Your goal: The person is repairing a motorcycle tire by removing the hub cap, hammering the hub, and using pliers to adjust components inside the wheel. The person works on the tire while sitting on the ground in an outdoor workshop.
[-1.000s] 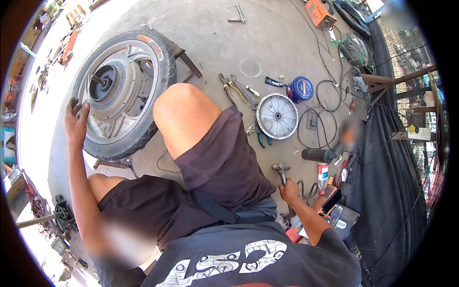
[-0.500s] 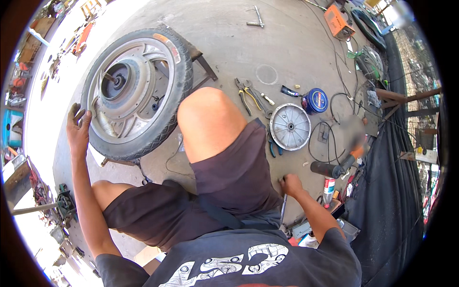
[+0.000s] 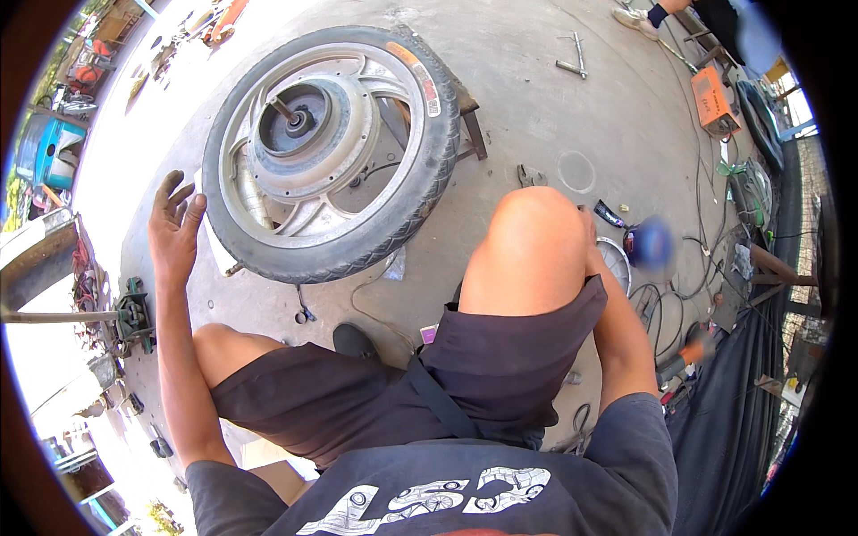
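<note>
A spoked wheel with a black tyre [image 3: 322, 264] lies on its side on a low stool [image 3: 475, 134]. Its hub [image 3: 356, 147] has an axle sticking up from the middle. My left hand [image 3: 175, 230] hovers by the tyre's left side, fingers apart, holding nothing. Beyond my raised knee is my right hand [image 3: 592, 234], mostly hidden by it; its fingers do not show. Close to that hand lies a round ribbed metal cover [image 3: 615, 261], partly covered by my arm and knee. Pliers [image 3: 531, 176] peek out past the knee.
A blue tub [image 3: 651, 243] and a black tube [image 3: 610, 213] are beside the cover. Cables [image 3: 688, 241] run along the right. Farther off are an L-shaped wrench [image 3: 572, 64], an orange box [image 3: 715, 103] and another person's shoe [image 3: 636, 21]. A black sheet [image 3: 728, 411] hangs at right.
My right hand has gone from the floor beside my thigh, where it was on a thin rod, forward behind the knee. The view has shifted; another person's foot now shows. My left hand stays by the tyre.
</note>
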The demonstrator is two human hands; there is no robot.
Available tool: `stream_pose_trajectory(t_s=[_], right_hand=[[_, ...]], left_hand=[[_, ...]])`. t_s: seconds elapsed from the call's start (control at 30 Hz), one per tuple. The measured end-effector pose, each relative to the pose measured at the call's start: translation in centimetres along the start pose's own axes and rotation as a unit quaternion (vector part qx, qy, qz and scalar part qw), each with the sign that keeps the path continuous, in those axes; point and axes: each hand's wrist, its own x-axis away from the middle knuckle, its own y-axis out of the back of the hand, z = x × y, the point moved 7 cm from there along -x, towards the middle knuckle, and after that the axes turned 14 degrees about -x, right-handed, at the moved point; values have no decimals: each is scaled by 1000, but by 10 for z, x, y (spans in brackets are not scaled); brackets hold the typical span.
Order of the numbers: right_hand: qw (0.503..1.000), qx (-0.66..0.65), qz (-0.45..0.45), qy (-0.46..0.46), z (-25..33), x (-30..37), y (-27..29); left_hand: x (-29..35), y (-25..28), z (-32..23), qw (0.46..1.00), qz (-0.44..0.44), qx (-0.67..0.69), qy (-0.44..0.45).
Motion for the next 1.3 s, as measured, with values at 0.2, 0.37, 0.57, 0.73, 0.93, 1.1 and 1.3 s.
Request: stream_pose_trajectory(t_s=[0.2,0.37,0.57,0.73,0.93,1.1,1.3], right_hand=[[971,232,-19,53,-62,-49,-69],[976,218,-13,-10,-80,-71,-78],[986,165,0,-23,-81,-76,-76],[992,117,-48,-14,-76,-71,-79],[982,98,-152,51,-48,-58,-89],[958,103,-250,97,-51,-58,-103],[959,59,-241,139,-34,-50,-94]], left_hand=[[10,8,-16,1000,-4,6,-14],[26,21,-42,999,-25,-27,-34],[66,27,-102,981,-40,24,-188],[125,-29,-175,909,276,99,-298],[185,-145,-129,823,501,30,-266],[173,-233,-51,855,473,-29,-210],[129,-270,-30,876,206,-252,-355]])
